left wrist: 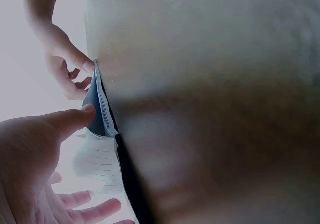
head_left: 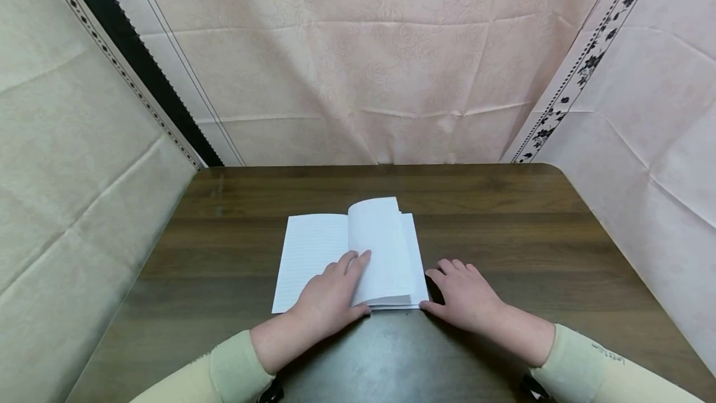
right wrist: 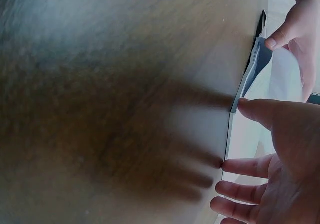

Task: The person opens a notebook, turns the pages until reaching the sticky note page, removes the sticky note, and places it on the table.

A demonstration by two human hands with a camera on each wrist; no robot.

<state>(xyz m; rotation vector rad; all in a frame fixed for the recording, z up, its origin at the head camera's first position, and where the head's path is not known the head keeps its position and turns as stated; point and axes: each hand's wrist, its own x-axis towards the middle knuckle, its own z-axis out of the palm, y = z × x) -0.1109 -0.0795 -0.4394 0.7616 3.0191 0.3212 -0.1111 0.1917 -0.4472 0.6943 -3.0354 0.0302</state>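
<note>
A notebook with white ruled pages (head_left: pixel 312 254) lies open on the wooden table. Some of its right-hand pages (head_left: pixel 380 247) bow upward, lifted off the sheets beneath. My left hand (head_left: pixel 331 294) rests along the middle of the notebook, fingers extended over the curved pages and thumb by the near edge. In the left wrist view, the left thumb (left wrist: pixel 75 118) is straight beside the raised pages. My right hand (head_left: pixel 463 296) is at the lower right corner, its thumb at the notebook's edge. Its fingers (right wrist: pixel 247 166) are spread straight along the right side.
The brown wooden table (head_left: pixel 224 278) has rounded far corners. Pale patterned cloth (head_left: pixel 380 79) hangs behind it, and more cloth with dark floral trim (head_left: pixel 593 61) flanks the right side. Both forearms wear light sleeves (head_left: pixel 240 365).
</note>
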